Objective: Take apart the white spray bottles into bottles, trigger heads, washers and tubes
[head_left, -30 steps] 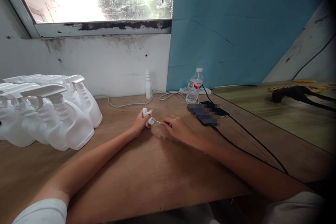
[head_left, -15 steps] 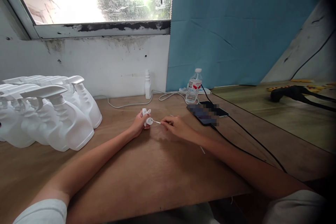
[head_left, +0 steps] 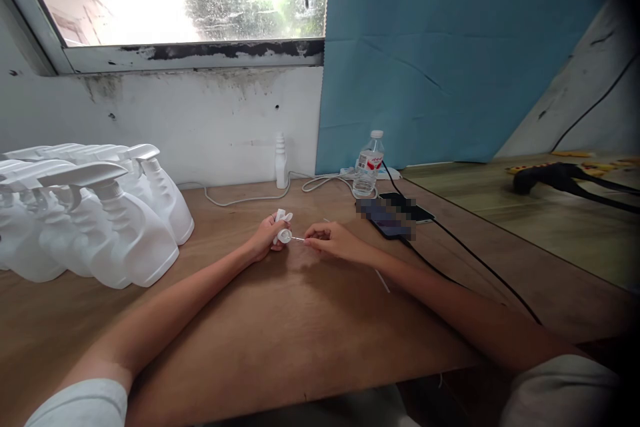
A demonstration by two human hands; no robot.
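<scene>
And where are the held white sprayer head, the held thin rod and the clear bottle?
White sprayer head [head_left: 285, 236], head view: its round collar.
Held thin rod [head_left: 298, 239], head view: stretch beside the collar.
Clear bottle [head_left: 369, 162], head view: its label.

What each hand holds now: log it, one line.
left hand: holding white spray head | right hand: pinching thin white rod, tip at spray head's opening | table: white spray bottles at left

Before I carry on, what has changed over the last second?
The left hand has turned the spray top so its open end faces the camera more. It and the right hand, still pinching the thin stick, sit slightly lower in the picture. Nothing was let go. The white bottles, water bottle and phones stayed put.
</scene>
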